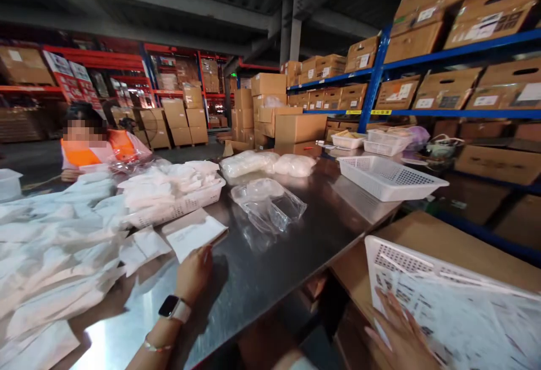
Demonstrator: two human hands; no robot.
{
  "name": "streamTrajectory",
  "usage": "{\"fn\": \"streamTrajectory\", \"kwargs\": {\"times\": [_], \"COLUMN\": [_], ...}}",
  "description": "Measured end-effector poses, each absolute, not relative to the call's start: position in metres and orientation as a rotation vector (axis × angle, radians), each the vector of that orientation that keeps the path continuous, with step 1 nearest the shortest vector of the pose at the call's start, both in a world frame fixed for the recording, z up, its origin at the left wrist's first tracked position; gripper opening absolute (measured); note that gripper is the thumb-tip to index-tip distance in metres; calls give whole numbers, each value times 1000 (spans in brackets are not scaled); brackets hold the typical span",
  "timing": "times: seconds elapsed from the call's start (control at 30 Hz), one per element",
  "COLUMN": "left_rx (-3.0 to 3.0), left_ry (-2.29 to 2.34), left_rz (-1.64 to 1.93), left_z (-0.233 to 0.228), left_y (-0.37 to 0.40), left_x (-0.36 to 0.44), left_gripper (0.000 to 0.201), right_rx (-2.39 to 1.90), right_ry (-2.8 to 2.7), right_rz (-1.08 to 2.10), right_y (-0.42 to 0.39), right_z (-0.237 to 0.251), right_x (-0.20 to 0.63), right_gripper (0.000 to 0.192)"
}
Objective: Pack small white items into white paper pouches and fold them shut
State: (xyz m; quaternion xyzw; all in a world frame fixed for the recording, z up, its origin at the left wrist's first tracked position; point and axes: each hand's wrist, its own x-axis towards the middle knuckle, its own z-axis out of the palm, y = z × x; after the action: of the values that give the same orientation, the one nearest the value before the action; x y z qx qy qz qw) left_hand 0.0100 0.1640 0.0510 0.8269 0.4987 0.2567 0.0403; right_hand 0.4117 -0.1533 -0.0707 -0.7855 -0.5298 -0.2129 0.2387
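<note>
My left hand point(195, 273), with a smartwatch at its wrist, is over the metal table point(270, 268). Its fingers are curled closed at the near edge of a flat white packet point(196, 236); the fingertips are partly hidden. Beside that packet lie a smaller white packet point(146, 246) and a big loose heap of white packets point(63, 252). On the right, my right hand point(397, 328) has its fingers stretched out at the side of a white perforated basket point(372, 254). Clear plastic bags with printed marks point(473, 319) fill this basket, and the fingers rest against them.
A white basket piled with packets point(177, 209) stands behind the heap. Clear plastic bags point(268, 204) and bulky bagged bundles point(268, 163) lie mid-table. Another basket point(380, 187) overhangs the right edge. A person in an orange vest point(101, 150) sits opposite. Carton shelves point(448, 91) line the right.
</note>
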Motion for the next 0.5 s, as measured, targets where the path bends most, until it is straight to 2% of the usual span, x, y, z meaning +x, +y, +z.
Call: {"fn": "streamTrajectory", "kwargs": {"times": [0.13, 0.23, 0.37, 0.5], "left_rx": [2580, 2496, 2515, 2489], "left_ry": [1715, 1792, 1746, 1772], "left_rz": [559, 383, 386, 345], "left_z": [55, 66, 75, 74], "left_y": [185, 206, 219, 217], "left_x": [4, -3, -6, -5], "left_gripper": [42, 39, 32, 29], "right_rx": [-2135, -2010, -1830, -1718], "right_ry": [-1636, -1726, -1865, -1941], "right_rz": [-344, -220, -93, -186], "right_y": [-127, -86, 0, 116], "right_z": [-57, -27, 22, 55], "right_x": [386, 374, 365, 369], "right_gripper": [47, 46, 50, 52]}}
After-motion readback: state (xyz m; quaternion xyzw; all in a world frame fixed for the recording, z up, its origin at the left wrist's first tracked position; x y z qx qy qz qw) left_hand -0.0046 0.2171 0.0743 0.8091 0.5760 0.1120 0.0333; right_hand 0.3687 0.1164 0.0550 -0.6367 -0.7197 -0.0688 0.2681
